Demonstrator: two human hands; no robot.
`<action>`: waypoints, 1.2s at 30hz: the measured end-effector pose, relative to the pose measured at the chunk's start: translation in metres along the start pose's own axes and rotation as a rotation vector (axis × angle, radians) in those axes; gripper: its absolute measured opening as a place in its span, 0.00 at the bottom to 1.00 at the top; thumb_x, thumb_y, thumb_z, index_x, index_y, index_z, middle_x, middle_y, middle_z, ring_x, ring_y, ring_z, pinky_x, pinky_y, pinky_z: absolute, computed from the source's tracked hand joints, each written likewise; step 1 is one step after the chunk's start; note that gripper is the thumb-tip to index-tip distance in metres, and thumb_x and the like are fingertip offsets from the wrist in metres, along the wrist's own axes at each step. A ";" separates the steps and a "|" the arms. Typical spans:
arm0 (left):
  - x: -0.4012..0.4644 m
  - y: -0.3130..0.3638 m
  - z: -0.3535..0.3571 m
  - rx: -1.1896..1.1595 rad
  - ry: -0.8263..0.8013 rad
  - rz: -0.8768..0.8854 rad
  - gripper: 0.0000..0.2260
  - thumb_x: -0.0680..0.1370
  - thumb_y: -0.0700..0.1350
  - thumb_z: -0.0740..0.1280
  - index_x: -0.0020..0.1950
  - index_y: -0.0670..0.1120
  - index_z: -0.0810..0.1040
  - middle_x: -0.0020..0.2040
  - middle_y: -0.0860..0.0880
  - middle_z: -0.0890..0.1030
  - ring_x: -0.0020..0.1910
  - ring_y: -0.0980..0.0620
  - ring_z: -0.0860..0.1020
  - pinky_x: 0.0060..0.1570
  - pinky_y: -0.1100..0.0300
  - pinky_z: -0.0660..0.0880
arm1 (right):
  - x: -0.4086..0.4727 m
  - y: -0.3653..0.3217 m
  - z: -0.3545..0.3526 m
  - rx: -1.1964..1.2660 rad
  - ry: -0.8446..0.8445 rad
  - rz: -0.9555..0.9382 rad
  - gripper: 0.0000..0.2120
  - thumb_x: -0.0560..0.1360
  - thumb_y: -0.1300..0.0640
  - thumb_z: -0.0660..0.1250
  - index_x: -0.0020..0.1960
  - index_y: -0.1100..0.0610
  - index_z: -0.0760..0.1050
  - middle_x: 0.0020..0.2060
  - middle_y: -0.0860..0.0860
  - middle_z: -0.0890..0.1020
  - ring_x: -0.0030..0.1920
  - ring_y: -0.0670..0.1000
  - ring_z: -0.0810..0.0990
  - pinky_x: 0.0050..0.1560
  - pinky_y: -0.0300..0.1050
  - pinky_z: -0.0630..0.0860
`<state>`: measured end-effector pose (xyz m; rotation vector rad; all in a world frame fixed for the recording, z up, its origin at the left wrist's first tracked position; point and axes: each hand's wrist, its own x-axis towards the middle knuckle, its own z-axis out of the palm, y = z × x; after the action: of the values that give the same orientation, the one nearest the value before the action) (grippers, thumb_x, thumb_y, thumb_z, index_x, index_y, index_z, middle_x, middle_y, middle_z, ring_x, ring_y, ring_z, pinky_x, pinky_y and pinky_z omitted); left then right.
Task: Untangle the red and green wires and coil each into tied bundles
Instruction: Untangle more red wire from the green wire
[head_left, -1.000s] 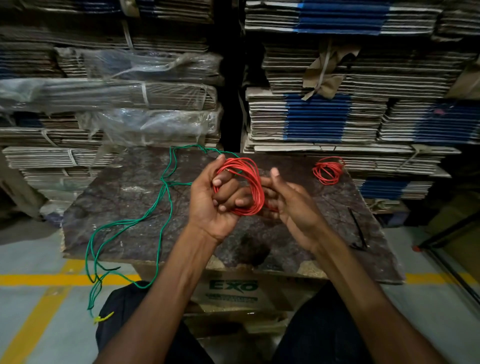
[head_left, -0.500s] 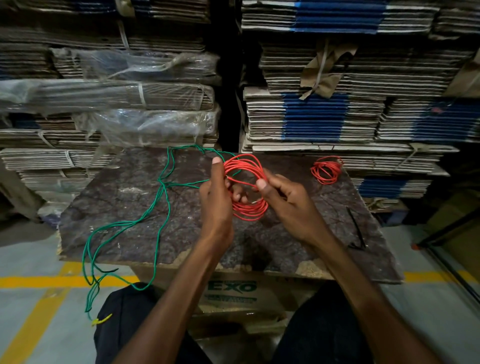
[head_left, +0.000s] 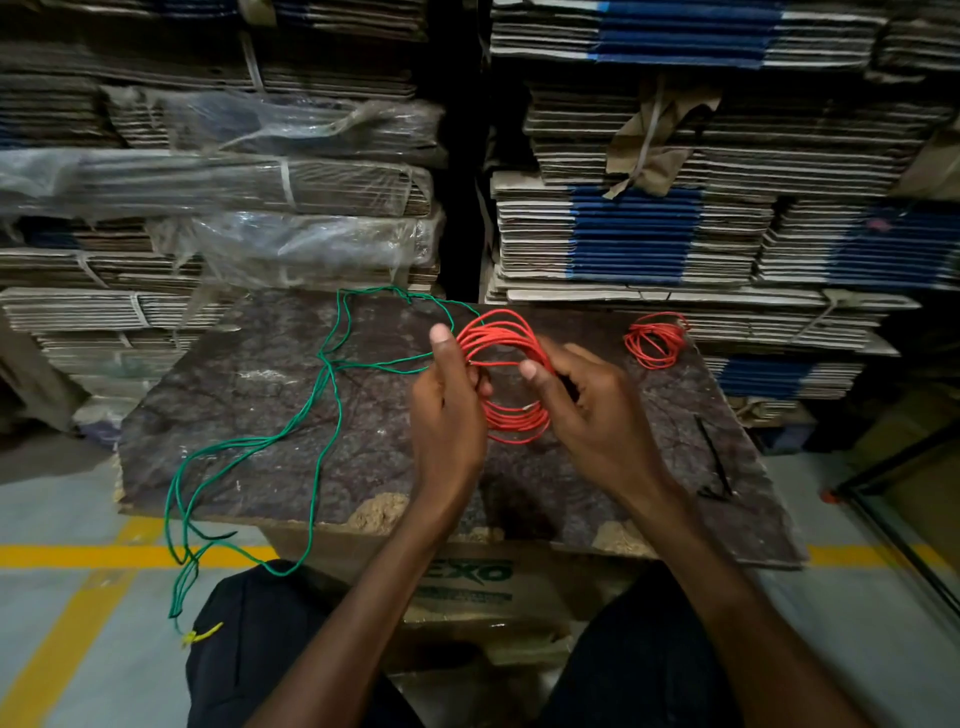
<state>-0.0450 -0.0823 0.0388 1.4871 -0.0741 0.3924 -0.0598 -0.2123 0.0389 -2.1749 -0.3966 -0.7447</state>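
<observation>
Down at the bottom, closest to the camera, you've got the person's knees in dark trousers and a cardboard box (head_left: 467, 582) propping up the worn board (head_left: 249, 395) they use as a bench. Off the board's near left edge the green wire (head_left: 324, 410) droops to the floor in loose strands with a yellow tip, so it's obviously the one waiting its turn, not coiled at all yet.

Just above the board, both hands are on the red wire coil (head_left: 511, 374). Left hand (head_left: 449, 410) has its fingers curled round the coil's left side, thumb sticking up, basically acting as the clamp that keeps the loops stacked. Right hand (head_left: 597, 410) pinches the right side of the coil between thumb and fingers; my guess is it's feeding the tail end around the loops to tie it off, but the actual wire end is too small to make out.

Further back on the right, a second red bundle (head_left: 655, 340) lies on the board, looks done and parked well out of the way. A black cable tie (head_left: 714, 457) lies near the right edge. Behind everything are stacks of flattened cardboard (head_left: 649, 234), some wrapped in plastic.
</observation>
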 end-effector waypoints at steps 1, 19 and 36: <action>-0.002 -0.002 -0.001 0.004 -0.012 -0.006 0.26 0.84 0.56 0.49 0.30 0.47 0.70 0.28 0.50 0.73 0.27 0.55 0.71 0.32 0.59 0.67 | -0.001 0.001 0.000 -0.056 0.013 0.001 0.11 0.81 0.56 0.62 0.61 0.53 0.79 0.36 0.37 0.72 0.39 0.37 0.73 0.40 0.36 0.65; 0.031 0.010 -0.031 0.737 -0.767 0.323 0.18 0.77 0.59 0.60 0.55 0.48 0.79 0.44 0.50 0.83 0.42 0.51 0.80 0.43 0.51 0.75 | -0.006 0.019 -0.015 -0.419 -0.155 -0.118 0.18 0.78 0.51 0.53 0.57 0.57 0.77 0.41 0.53 0.78 0.40 0.59 0.79 0.35 0.54 0.76; 0.022 -0.001 -0.018 0.884 -0.332 0.458 0.06 0.78 0.44 0.64 0.45 0.44 0.79 0.43 0.38 0.81 0.47 0.34 0.76 0.36 0.55 0.53 | -0.007 0.018 -0.018 -0.356 -0.149 0.011 0.21 0.76 0.45 0.63 0.64 0.53 0.77 0.59 0.51 0.82 0.70 0.52 0.70 0.71 0.67 0.34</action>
<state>-0.0278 -0.0602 0.0421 2.4116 -0.5722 0.5805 -0.0631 -0.2377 0.0328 -2.5756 -0.3468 -0.6897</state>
